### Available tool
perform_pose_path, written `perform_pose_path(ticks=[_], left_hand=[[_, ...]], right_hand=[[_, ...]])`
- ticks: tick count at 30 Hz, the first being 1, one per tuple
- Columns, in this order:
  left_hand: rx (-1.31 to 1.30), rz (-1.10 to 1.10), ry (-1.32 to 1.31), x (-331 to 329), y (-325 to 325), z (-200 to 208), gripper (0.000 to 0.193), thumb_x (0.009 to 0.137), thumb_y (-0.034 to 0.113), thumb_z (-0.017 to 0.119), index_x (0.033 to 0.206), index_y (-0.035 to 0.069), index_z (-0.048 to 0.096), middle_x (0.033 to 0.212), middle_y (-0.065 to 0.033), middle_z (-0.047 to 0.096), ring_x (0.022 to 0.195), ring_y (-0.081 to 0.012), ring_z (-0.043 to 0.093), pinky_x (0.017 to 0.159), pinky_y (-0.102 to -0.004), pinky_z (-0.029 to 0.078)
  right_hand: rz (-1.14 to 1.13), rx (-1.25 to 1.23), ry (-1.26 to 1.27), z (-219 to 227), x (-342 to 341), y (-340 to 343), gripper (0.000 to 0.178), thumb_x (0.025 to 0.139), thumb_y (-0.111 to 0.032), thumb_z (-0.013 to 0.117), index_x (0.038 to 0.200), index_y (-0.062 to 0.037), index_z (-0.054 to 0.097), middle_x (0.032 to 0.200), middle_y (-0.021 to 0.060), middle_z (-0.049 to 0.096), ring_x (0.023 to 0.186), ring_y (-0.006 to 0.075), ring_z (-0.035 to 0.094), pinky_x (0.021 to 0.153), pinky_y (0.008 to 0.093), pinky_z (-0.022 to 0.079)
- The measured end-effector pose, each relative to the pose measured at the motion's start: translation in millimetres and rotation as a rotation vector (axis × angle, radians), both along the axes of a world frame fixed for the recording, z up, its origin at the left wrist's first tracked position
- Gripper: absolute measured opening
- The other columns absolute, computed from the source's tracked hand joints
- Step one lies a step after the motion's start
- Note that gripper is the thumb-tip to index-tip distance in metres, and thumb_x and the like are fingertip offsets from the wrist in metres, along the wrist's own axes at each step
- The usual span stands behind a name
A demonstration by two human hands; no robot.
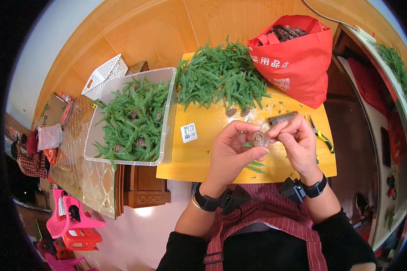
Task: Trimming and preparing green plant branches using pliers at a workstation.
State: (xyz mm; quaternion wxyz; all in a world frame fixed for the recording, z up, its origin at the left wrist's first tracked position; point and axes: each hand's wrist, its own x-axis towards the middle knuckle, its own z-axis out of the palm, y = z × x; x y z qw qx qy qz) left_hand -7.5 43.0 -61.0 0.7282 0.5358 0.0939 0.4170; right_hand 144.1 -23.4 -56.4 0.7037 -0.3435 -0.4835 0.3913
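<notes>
Over the front of a yellow board (185,158), my left hand (230,151) pinches a small grey-brown pine cone (259,138) between thumb and fingers. My right hand (300,147) is closed right beside it, fingertips pressed together at the cone's edge; whatever they grip is too small to make out. Loose green sprigs (256,168) lie below the hands. Just beyond them are a pine cone (231,112) and a second pine cone (244,112). A dark brown block (282,118) sits partly behind my right hand. Pliers with yellow-and-black handles (324,141) lie to the right.
Green artificial pine branches (221,74) are heaped at the back. Behind right stands a red bag (298,63) full of pine cones (285,34). At left, a clear plastic bin (167,122) holds more branches and cones. A white label (189,133) lies beside it; pink stools (70,217) stand lower left.
</notes>
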Motion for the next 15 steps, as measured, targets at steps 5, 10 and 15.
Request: perform_pose_path(ticks=[5, 10, 15], left_hand=[[-0.05, -0.052, -0.029, 2.9, -3.6, 1.5, 0.036, 0.074, -0.005, 0.064, 0.107, 0.0, 0.048, 0.096, -0.011, 0.058, 0.088, -0.0196, 0.06, 0.063, -0.0252, 0.053], [-0.121, -0.095, -0.065, 2.7, -5.3, 3.2, 0.035, 0.076, -0.002, 0.062, 0.108, 0.0, 0.048, 0.103, -0.0117, 0.056, 0.091, -0.0212, 0.06, 0.067, -0.0265, 0.054], [-0.216, -0.108, -0.12, 5.6, -6.7, 3.4, 0.034, 0.079, 0.001, 0.061, 0.11, 0.002, 0.047, 0.106, -0.0119, 0.055, 0.094, -0.0217, 0.059, 0.074, -0.0283, 0.054]], right_hand=[[-0.003, -0.003, 0.024, -0.9, -0.7, 0.4, 0.01, 0.086, -0.003, 0.05, 0.082, -0.0041, 0.041, 0.089, 0.014, 0.058, 0.075, 0.0158, 0.057, 0.071, 0.0284, 0.049], [-0.013, 0.009, 0.114, -4.9, -2.8, 0.3, 0.01, 0.086, -0.002, 0.05, 0.083, -0.0043, 0.041, 0.091, 0.0143, 0.058, 0.073, 0.0161, 0.056, 0.072, 0.0295, 0.048], [-0.064, 0.079, 0.016, -4.3, -3.1, -2.9, 0.009, 0.086, 0.0, 0.05, 0.084, -0.0033, 0.042, 0.094, 0.0156, 0.058, 0.079, 0.0161, 0.057, 0.075, 0.0293, 0.047]])
